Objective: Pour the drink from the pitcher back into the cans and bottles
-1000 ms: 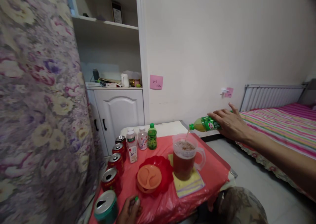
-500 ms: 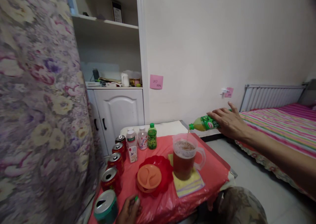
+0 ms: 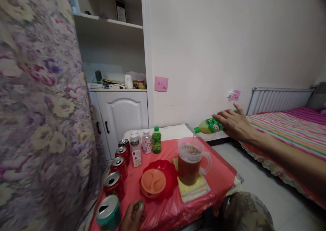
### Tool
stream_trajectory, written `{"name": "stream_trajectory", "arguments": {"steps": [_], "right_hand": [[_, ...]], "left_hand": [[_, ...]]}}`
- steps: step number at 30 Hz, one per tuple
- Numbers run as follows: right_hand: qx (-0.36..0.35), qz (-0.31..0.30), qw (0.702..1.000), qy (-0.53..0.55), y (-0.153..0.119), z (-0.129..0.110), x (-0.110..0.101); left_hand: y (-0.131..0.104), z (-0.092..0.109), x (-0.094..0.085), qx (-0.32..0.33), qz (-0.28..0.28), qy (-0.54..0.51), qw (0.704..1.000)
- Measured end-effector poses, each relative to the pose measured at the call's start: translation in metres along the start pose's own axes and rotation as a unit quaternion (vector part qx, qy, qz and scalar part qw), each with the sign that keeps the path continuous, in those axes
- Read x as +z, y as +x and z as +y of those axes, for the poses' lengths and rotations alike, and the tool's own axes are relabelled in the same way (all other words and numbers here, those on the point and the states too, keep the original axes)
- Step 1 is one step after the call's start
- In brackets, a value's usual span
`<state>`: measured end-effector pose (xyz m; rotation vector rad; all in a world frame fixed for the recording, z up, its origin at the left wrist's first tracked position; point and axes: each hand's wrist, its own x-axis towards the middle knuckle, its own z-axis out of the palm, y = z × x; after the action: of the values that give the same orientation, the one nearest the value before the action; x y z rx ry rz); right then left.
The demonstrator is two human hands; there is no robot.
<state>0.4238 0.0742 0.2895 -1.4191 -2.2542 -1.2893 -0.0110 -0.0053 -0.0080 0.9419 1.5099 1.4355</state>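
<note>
R hand [image 3: 238,125], right of frame, wraps tipped bottle [image 3: 212,125], fingers close together, one digit lifted; neck's angled down, prob. so thin stream [image 3: 193,135] lands in jug [image 3: 188,171], lower right of centre. Jug's on yellow cloth [image 3: 195,191], prob. to catch drips. L hand [image 3: 132,217], btm left of centre, seems to pinch green cap [image 3: 140,203], prob. keeping it handy. Vs. earlier: stream still running, bottle tilt abt same, view shifted a touch
</note>
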Motion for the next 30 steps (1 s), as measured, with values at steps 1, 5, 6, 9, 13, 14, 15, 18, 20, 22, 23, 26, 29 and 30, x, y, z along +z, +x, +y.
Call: {"name": "stream_trajectory", "arguments": {"steps": [1, 5, 6, 9, 13, 14, 15, 18, 20, 22, 23, 26, 29, 30], "right_hand": [[-0.002, 0.002, 1.0, -0.001, 0.0, 0.0, 0.0], [-0.006, 0.005, 1.0, -0.001, 0.002, 0.0, 0.0], [-0.005, 0.005, 1.0, 0.0, 0.002, 0.0, 0.001], [-0.008, 0.007, 1.0, -0.001, 0.004, 0.0, 0.001], [-0.018, 0.005, 1.0, -0.004, 0.006, 0.0, 0.003], [-0.02, 0.005, 1.0, -0.005, 0.007, -0.001, 0.003], [-0.022, 0.006, 1.0, -0.006, 0.007, -0.001, 0.003], [-0.028, 0.013, 0.999, -0.009, 0.009, -0.002, 0.003], [-0.033, 0.018, 0.999, -0.013, 0.01, -0.002, 0.003], [-0.035, 0.016, 0.999, -0.017, 0.011, -0.003, 0.002], [-0.036, 0.014, 0.999, -0.017, 0.011, -0.003, 0.002], [-0.037, 0.013, 0.999, -0.009, 0.013, -0.004, 0.001], [-0.042, 0.017, 0.999, 0.001, 0.015, -0.005, 0.001], [-0.044, 0.018, 0.999, 0.002, 0.016, -0.005, 0.001]], "left_hand": [[0.0, 0.0, 0.0, 0.002, 0.001, 0.0, 1.0], [0.0, -0.001, -0.001, 0.005, -0.002, -0.005, 1.0], [0.0, -0.002, -0.001, 0.004, -0.004, -0.006, 1.0], [0.001, -0.005, -0.002, 0.006, -0.008, -0.003, 1.0], [0.001, -0.004, -0.002, 0.003, -0.004, -0.001, 1.0], [0.001, -0.003, -0.002, 0.003, -0.004, -0.002, 1.0], [0.001, -0.003, -0.002, 0.003, -0.004, -0.002, 1.0], [-0.001, -0.001, -0.001, 0.008, -0.003, 0.001, 1.0], [-0.001, -0.001, 0.0, 0.01, 0.003, 0.005, 1.0], [-0.001, -0.001, 0.0, 0.007, 0.005, 0.008, 1.0], [-0.001, -0.001, -0.001, 0.006, 0.004, 0.009, 1.0], [-0.001, -0.001, -0.001, -0.001, -0.003, 0.014, 1.0], [0.0, -0.002, -0.001, 0.001, 0.0, 0.019, 1.0], [0.0, -0.003, -0.001, 0.004, 0.001, 0.019, 1.0]]}}
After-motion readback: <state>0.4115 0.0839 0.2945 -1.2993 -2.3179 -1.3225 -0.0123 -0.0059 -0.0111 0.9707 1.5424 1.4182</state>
